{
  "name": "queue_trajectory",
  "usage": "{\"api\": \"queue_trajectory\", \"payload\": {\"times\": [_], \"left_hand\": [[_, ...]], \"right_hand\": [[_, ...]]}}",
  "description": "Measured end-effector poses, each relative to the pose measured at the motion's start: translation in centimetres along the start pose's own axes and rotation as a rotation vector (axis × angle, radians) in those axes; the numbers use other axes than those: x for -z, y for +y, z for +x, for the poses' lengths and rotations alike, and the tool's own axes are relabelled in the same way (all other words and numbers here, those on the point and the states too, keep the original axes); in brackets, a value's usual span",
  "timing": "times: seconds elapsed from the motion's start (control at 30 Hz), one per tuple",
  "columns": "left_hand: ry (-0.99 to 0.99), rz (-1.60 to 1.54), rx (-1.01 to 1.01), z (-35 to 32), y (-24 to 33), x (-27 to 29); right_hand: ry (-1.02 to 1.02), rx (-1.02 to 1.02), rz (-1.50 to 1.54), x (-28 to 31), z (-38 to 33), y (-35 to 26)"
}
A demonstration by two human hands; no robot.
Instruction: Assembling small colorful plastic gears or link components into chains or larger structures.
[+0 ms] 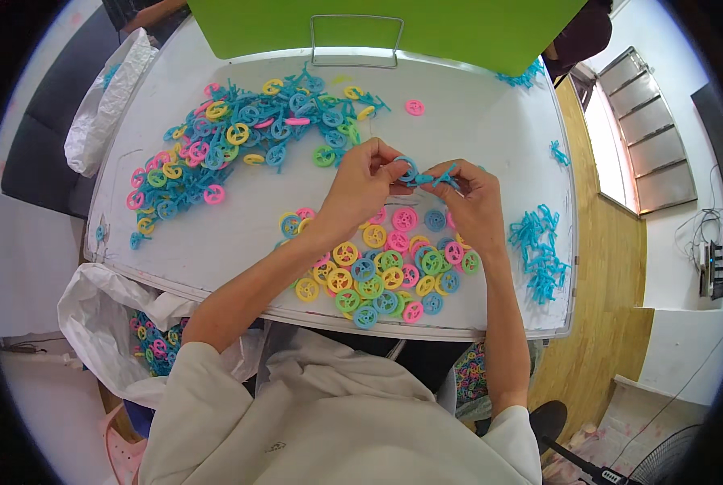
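Note:
Over the middle of the white table my left hand (365, 182) pinches a blue plastic wheel (408, 168). Right beside it, my right hand (473, 200) has its fingers closed on a blue branched plastic piece (447, 177). The two parts meet between my hands; whether they are joined I cannot tell. Below my hands lies a spread of loose pink, yellow, green and blue wheels (369, 286). To the far left is a heap of blue pieces with coloured wheels (238, 133). Bare blue branched pieces (541, 246) lie near the right edge.
A green board (385, 32) with a wire handle stands across the table's far side. White sacks sit at the far left (111, 105) and near left (94, 323), the near one holding many coloured pieces. A fan (676, 461) stands at lower right.

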State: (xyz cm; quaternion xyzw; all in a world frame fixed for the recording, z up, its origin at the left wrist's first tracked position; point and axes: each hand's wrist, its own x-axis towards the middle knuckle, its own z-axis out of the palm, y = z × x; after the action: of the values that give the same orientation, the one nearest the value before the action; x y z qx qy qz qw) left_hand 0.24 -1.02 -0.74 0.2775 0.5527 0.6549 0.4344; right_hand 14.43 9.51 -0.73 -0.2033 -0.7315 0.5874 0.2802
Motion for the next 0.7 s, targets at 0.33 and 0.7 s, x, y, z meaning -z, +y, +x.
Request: {"api": "queue_trajectory", "payload": {"times": [0.33,0.7], "left_hand": [[0.030,0.208,-0.296,-0.2,0.2,-0.8],[0.030,0.069,-0.233,-0.5,0.6,-0.9]], "right_hand": [[0.063,-0.300,0.166,-0.6,0.4,-1.0],[0.137,-0.085,0.003,-1.1,-0.2,-1.4]]}}
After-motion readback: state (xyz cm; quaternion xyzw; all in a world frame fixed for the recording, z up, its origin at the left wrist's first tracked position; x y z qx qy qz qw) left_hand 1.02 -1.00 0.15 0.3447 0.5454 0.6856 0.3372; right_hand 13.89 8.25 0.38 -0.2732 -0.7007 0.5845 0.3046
